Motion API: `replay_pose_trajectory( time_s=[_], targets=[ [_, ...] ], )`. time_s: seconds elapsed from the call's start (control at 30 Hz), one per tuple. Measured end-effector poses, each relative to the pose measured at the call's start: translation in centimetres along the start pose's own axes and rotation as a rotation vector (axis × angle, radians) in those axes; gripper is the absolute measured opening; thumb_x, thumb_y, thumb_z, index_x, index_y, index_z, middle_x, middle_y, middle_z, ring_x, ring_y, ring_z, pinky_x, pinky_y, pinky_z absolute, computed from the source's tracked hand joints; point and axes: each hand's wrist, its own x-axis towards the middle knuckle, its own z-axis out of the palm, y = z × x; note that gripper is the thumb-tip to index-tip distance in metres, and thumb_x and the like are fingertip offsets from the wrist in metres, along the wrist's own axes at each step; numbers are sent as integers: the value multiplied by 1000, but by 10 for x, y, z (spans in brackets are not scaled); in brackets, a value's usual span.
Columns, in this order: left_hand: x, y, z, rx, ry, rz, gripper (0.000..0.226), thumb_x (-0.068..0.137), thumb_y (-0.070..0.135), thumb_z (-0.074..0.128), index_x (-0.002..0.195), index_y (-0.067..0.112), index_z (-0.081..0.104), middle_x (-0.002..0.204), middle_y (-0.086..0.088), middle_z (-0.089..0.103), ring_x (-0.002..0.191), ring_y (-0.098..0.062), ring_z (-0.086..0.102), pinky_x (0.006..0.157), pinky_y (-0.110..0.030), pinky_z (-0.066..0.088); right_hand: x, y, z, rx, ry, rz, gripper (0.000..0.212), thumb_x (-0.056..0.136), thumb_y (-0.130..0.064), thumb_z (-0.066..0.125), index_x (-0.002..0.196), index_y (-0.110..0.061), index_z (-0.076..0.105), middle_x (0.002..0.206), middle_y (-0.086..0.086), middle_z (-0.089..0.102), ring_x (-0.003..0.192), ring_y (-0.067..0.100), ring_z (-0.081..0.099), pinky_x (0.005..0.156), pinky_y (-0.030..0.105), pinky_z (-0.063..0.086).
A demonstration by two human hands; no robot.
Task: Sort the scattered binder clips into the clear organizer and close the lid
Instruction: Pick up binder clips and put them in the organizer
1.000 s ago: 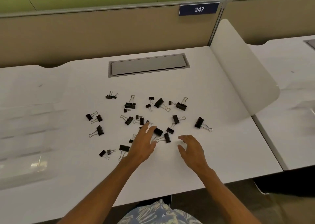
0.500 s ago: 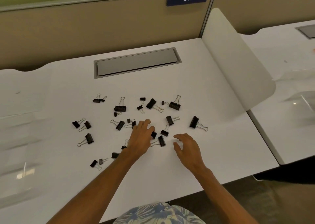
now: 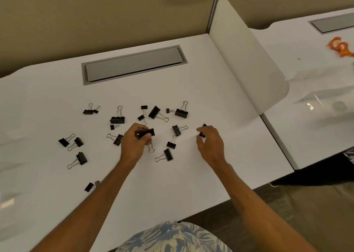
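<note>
Several black binder clips lie scattered on the white desk (image 3: 191, 175). My left hand (image 3: 134, 144) is shut on one black clip (image 3: 147, 133), lifted slightly, its wire handles hanging below the fingers. My right hand (image 3: 209, 142) pinches another black clip (image 3: 202, 132) at the right side of the scatter; most of that clip is hidden by the fingers. Loose clips lie between the hands (image 3: 168, 155) and at the far side (image 3: 181, 112). The clear organizer shows only as faint transparent plastic at the left edge (image 3: 7, 200).
A grey cable hatch (image 3: 134, 64) is set into the desk behind the clips. A white curved divider (image 3: 249, 60) stands at the right, with a neighbouring desk beyond holding an orange object (image 3: 340, 47) and clear plastic (image 3: 325, 102).
My left hand has closed on a clip and raised it. My right hand moved forward and right onto the clip that lay apart at the right. The camera tilted down and closer.
</note>
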Motion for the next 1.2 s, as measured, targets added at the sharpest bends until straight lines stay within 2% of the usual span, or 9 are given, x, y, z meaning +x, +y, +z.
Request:
replay_pose_trajectory(
  time_s=[0.1,0.23,0.5,0.6,0.7,0.77,0.87,1.07,1.2],
  targets=[
    [-2,15,6,-186,-43,-75,24,84,-4,69,103,10,66,95,-15,71,74,-28,72,74,-34,60,18,7,-6,-87,-17,16,40,87,-13,69,126,-12,60,126,7,58,116,23,50,98,37,46],
    [-10,22,19,-356,-111,-187,36,82,-4,72,115,7,61,94,-18,72,78,-28,70,79,-36,59,32,17,-9,-228,-163,63,65,83,-21,74,141,-13,46,140,8,47,128,27,41,107,38,32],
    [-30,7,27,-447,-120,-307,34,86,-6,65,117,5,57,105,-16,71,86,-27,68,88,-39,55,39,28,-12,-314,-200,28,56,87,-27,71,136,-13,51,129,7,55,119,27,45,100,38,31],
    [-37,3,22,-456,-121,-313,31,86,-6,65,116,2,59,106,-17,72,88,-28,69,88,-38,55,34,21,-13,-136,-143,82,59,81,-31,78,131,-12,55,122,6,53,108,24,53,92,32,41],
    [-46,2,16,-461,-97,-323,31,84,-5,68,113,2,62,104,-16,73,91,-29,70,85,-36,56,23,2,-16,235,-87,229,55,73,-28,86,118,-17,58,111,2,55,88,20,62,75,25,49],
    [-54,3,10,-461,-78,-328,31,83,-5,70,112,1,63,104,-17,73,93,-30,71,83,-35,57,13,-14,-20,475,-134,330,52,71,-22,87,113,-18,56,105,2,63,77,19,66,66,27,51],
    [-69,2,1,-487,-39,-343,32,81,-5,71,112,1,63,102,-19,73,94,-35,71,87,-41,57,-4,-34,-22,726,-267,377,50,72,-6,86,111,-10,55,97,12,69,62,20,64,53,29,49],
    [-110,-15,-30,-526,64,-324,32,84,-1,70,115,1,63,102,-19,73,93,-33,72,78,-36,60,-33,-70,-9,913,-433,370,27,88,-4,70,112,-4,58,94,20,73,70,29,69,60,34,55],
    [-136,-29,-55,-554,148,-311,29,90,7,64,118,0,62,109,-18,72,97,-33,71,86,-42,58,-48,-92,6,858,-530,350,24,89,-6,70,111,-3,61,95,15,75,79,24,71,76,40,58]
  ],
)
